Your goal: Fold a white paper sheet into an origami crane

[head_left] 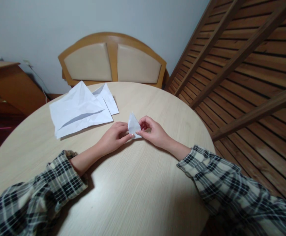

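A small piece of folded white paper [134,124] stands up to a point between my two hands, just above the tabletop. My left hand [114,135] holds its left side, the thumb pressed on the lower edge. On the other side, my right hand [154,131] pinches the paper's lower right part between thumb and curled fingers. Parts of the paper's base are hidden behind both thumbs.
Larger creased white sheets [80,108] lie at the back left of the round wooden table [133,193]. Behind it stands a padded headboard-like chair back [113,59]. A slatted wooden screen [243,82] rises on the right, a brown cabinet [12,88] on the left.
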`<move>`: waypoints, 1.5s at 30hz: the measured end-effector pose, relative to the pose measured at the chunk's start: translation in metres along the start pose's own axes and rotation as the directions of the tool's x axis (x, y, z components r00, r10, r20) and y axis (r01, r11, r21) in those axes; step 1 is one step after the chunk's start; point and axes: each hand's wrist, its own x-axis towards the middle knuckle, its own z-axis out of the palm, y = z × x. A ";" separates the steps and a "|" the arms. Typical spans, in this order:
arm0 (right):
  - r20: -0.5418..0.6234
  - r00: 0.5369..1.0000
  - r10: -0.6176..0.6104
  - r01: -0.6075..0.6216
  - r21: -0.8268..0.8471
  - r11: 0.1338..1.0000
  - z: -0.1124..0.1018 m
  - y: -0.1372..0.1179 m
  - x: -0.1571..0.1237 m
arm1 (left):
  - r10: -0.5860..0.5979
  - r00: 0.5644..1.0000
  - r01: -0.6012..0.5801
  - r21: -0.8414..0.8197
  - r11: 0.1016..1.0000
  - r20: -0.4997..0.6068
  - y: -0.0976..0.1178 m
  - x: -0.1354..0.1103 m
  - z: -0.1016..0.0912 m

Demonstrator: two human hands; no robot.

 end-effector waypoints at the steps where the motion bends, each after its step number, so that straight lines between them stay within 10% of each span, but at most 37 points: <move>1: -0.003 1.000 -0.006 0.006 0.001 1.000 0.001 -0.001 0.000 | -0.005 1.000 0.005 -0.030 1.000 0.004 0.001 0.000 -0.001; 17: -0.036 0.999 -0.008 0.012 0.091 0.996 0.000 0.003 0.000 | -0.196 0.981 0.192 -0.300 0.935 0.016 -0.005 -0.003 -0.005; 24: 0.117 0.980 0.163 -0.181 0.163 0.970 0.000 0.001 -0.003 | -0.177 0.983 0.149 -0.371 0.917 -0.042 -0.003 -0.004 -0.005; 45: 0.058 0.998 -0.036 0.030 0.097 0.995 0.001 -0.006 -0.004 | -0.090 0.996 0.091 -0.270 0.959 0.018 -0.007 -0.002 -0.006</move>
